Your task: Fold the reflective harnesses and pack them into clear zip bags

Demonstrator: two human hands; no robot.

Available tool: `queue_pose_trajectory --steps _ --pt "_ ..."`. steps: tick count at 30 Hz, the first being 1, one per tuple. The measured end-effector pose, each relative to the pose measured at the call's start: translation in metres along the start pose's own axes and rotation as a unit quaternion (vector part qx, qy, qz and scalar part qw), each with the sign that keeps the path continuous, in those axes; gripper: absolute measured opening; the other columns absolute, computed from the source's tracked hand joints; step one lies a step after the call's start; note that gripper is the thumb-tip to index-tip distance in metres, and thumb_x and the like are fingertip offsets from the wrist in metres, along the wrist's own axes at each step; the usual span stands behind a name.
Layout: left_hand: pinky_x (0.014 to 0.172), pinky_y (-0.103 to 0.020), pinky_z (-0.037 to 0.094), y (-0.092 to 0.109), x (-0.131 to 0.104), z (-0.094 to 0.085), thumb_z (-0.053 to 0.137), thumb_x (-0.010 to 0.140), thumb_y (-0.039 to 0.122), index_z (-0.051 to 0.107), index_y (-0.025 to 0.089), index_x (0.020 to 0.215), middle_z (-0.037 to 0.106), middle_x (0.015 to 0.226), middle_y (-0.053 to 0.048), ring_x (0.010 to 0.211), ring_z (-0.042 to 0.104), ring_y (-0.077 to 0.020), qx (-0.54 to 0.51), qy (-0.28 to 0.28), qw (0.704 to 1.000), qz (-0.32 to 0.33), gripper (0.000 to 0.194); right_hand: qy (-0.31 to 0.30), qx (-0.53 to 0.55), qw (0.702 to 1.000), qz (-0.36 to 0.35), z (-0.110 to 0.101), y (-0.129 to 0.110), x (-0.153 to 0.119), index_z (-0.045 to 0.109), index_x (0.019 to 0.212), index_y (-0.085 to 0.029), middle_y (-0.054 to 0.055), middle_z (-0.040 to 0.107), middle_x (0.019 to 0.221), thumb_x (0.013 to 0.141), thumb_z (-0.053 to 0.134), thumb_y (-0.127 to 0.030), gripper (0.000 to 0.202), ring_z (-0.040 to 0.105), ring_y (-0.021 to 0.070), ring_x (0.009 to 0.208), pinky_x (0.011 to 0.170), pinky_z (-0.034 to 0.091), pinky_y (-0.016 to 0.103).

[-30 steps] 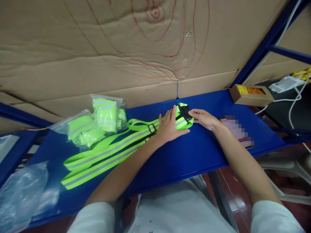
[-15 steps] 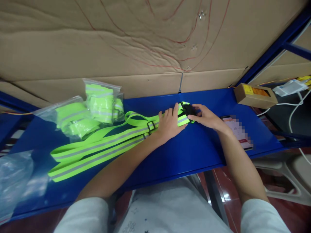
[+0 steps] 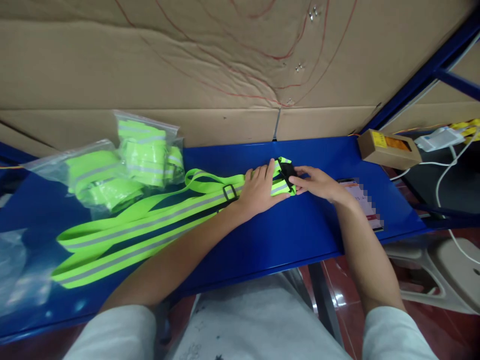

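A neon-green reflective strap harness (image 3: 165,225) with grey stripes lies across the blue table, its long loops stretching to the left. A black slide buckle (image 3: 229,192) sits on one strap, just left of my left hand. My left hand (image 3: 258,189) lies flat over the gathered straps, fingers spread, pressing them to the table. At the bundle's right end is a black piece (image 3: 286,170) with short green strap ends around it. My right hand (image 3: 317,183) has thumb and fingertips drawn together at the edge of this black end. What lies under my left palm is hidden.
Clear bags with folded green straps (image 3: 144,150) lie at the back left. A crumpled clear plastic bag (image 3: 22,270) is at the left front. On the right are a phone (image 3: 360,200), a cardboard box (image 3: 390,148) and a white device with cables (image 3: 439,139). Cardboard backs the table.
My right hand's fingers have drawn closer together at the black end. The left hand stays flat on the straps. The view has shifted slightly, moving the bags and strap loops leftward.
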State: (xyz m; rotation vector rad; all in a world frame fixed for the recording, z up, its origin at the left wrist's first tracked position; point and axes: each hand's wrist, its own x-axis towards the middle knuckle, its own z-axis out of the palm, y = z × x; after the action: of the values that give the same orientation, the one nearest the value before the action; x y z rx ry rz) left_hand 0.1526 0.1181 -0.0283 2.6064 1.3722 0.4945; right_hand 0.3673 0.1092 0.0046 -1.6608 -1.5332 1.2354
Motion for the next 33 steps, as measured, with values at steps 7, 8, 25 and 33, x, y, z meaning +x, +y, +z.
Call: queue_pose_trajectory --steps 7,8,25,33 --pt "0.110 -0.050 0.034 -0.001 -0.003 -0.005 0.055 0.092 0.069 0.022 0.006 0.162 0.057 0.142 -0.022 0.127 0.052 -0.0364 0.011 0.000 1.000 0.008 0.100 0.022 0.077 0.995 0.062 0.001 -0.005 0.008 0.063 0.089 -0.016 0.000 0.062 0.072 0.076 0.089 -0.027 0.031 0.062 0.0107 0.057 0.055 0.061 0.026" --pt "0.109 -0.050 0.035 -0.002 -0.004 -0.005 0.054 0.092 0.071 0.022 0.006 0.162 0.057 0.140 -0.022 0.126 0.053 -0.0364 0.016 -0.002 1.000 0.011 0.101 0.011 0.079 0.994 0.071 -0.002 -0.005 0.010 0.062 0.086 -0.016 -0.001 0.060 0.069 0.074 0.090 -0.027 0.032 0.060 0.0101 0.055 0.052 0.060 0.025" --pt "0.132 -0.052 0.010 0.007 -0.004 0.010 0.022 0.105 0.051 0.029 0.000 0.161 0.026 0.169 -0.021 0.160 0.021 -0.0310 0.022 -0.052 0.998 -0.016 0.076 0.189 -0.290 0.938 0.012 0.019 -0.024 0.000 0.064 0.095 -0.019 0.009 0.070 0.090 0.081 0.070 -0.031 0.020 0.065 0.0221 0.079 0.066 0.045 0.030" --pt "0.131 -0.055 0.004 0.016 0.006 0.012 0.038 0.100 0.042 0.028 -0.008 0.158 0.025 0.167 -0.028 0.159 0.020 -0.0378 0.024 -0.042 0.998 -0.051 0.077 0.221 -0.529 0.807 -0.143 0.071 -0.030 -0.010 0.066 0.114 -0.017 0.019 0.068 0.110 0.100 0.042 -0.019 0.028 0.062 0.0279 0.096 0.066 0.042 0.031"
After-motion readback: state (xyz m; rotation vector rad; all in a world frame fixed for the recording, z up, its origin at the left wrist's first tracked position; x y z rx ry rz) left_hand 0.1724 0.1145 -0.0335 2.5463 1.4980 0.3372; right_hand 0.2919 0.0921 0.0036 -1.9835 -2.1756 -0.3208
